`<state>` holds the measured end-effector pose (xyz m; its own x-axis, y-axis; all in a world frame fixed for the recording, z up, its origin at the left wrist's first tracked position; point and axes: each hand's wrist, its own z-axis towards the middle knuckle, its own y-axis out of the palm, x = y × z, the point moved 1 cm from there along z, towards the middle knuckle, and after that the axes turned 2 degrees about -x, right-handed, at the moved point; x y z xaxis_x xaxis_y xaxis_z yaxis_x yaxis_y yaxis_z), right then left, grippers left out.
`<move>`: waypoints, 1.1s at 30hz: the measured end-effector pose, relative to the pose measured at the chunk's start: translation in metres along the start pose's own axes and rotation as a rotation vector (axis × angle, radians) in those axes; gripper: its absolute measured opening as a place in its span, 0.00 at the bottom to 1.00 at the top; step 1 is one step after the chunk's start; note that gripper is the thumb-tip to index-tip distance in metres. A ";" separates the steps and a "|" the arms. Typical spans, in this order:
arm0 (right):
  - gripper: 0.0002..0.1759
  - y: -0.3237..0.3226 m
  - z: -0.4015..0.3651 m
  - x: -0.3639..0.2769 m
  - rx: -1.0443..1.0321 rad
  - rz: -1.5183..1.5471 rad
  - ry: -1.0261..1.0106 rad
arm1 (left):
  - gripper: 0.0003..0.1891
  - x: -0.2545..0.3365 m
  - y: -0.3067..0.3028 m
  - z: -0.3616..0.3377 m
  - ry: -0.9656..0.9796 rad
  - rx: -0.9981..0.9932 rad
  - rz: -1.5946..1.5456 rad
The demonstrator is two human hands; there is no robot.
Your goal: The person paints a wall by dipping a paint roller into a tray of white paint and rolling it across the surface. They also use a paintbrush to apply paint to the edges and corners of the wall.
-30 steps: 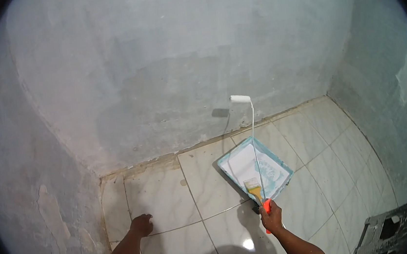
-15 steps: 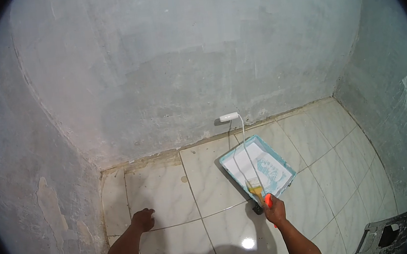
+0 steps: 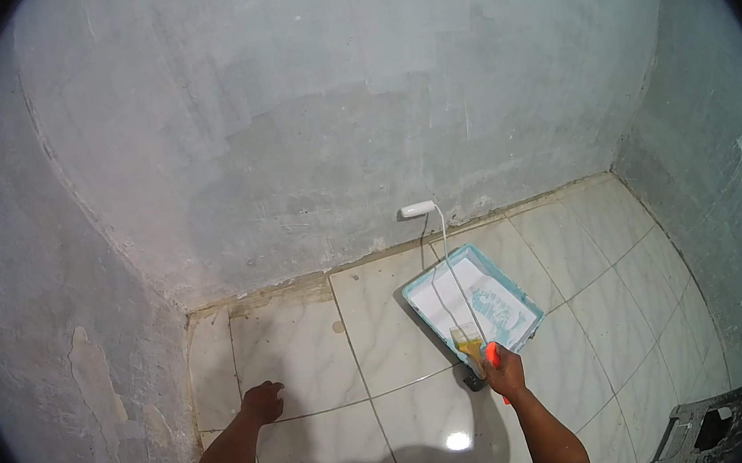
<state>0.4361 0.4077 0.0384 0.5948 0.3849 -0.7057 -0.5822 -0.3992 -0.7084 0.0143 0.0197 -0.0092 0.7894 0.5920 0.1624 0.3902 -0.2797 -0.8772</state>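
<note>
At the foot of a bare grey plastered wall (image 3: 334, 128), whose lower band is darker than the paler area above, a floor of glossy white tiles (image 3: 312, 362) meets the plaster along a rough, stained joint. A second wall (image 3: 90, 375) on the left shows peeling patches. A teal-rimmed paint tray (image 3: 529, 313) lies on the tiles near the corner joint, its bed smeared with white paint. A dark broken object (image 3: 703, 432) sits at the lower right edge. The paint roller (image 3: 451, 264) stretches from the tray's near end to the wall: its white sleeve (image 3: 417, 210) lies against the plaster just above the floor joint, and its thin wire shaft crosses over the tray. A small yellow-handled paintbrush (image 3: 468, 343) rests in the tray's near end. The right hand (image 3: 507, 375) is clenched around the roller's orange handle (image 3: 494, 355). The left hand (image 3: 262, 403) rests on a tile, well apart from the tray, fingers loosely bent and grasping nothing.
</note>
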 end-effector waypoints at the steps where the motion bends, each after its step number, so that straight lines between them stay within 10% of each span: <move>1: 0.15 0.000 0.001 -0.001 -0.011 0.034 0.020 | 0.24 0.000 0.001 0.001 -0.002 -0.001 -0.008; 16: 0.12 0.029 0.030 0.058 0.048 0.160 -0.139 | 0.23 -0.012 0.022 0.009 -0.009 0.017 -0.013; 22: 0.09 -0.012 0.011 -0.042 0.016 0.076 -0.011 | 0.23 0.004 0.000 0.000 -0.047 -0.066 0.018; 33: 0.13 -0.005 0.021 -0.022 0.021 0.101 -0.017 | 0.23 -0.003 0.010 0.003 -0.010 -0.005 -0.003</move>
<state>0.4143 0.4188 0.0574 0.5235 0.3575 -0.7734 -0.6499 -0.4194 -0.6338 0.0141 0.0177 -0.0199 0.7835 0.6003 0.1606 0.3952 -0.2819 -0.8743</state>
